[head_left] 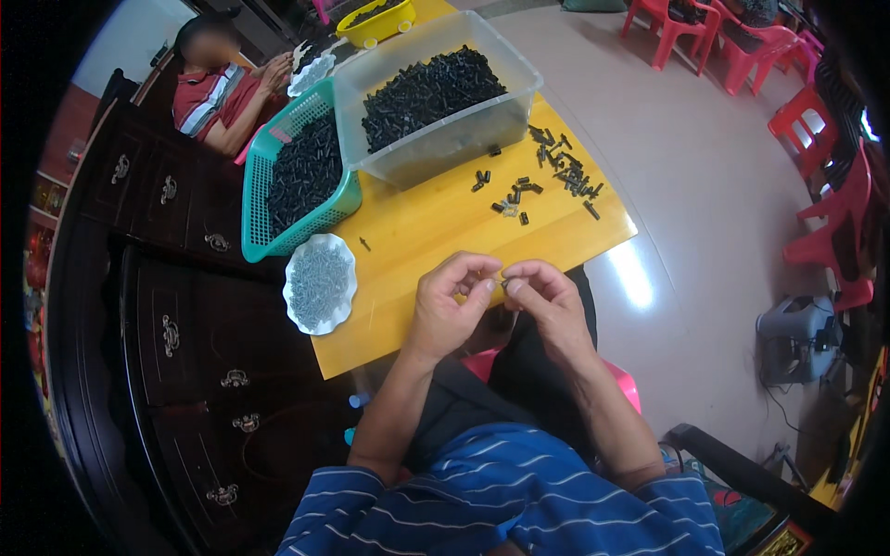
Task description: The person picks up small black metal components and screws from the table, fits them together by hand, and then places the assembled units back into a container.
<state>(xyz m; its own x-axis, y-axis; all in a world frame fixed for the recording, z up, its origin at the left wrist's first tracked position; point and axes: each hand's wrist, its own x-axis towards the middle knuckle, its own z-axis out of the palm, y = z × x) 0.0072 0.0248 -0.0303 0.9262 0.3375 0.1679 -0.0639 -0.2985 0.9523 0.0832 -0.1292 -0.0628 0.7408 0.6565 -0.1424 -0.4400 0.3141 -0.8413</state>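
Note:
My left hand (451, 308) and my right hand (553, 308) meet above the near edge of the yellow table, fingertips almost touching. A small dark piece (505, 284) is pinched in the fingers of my right hand. The left thumb and forefinger are closed in a pinch beside it; what they hold is too small to make out. Loose black cylindrical parts (525, 187) lie on the table beyond my hands, with a larger scatter (572, 172) toward the right edge. Left of my hands, a white scalloped bowl (322, 327) holds many small silvery screws (320, 281).
A teal basket (347, 201) and a translucent bin (431, 165), both full of black parts, stand at the back. Farther off is a yellow tub (394, 23). Another person (222, 97) sits at far left. Dark drawers (185, 296) flank the table; red chairs (805, 130) stand right.

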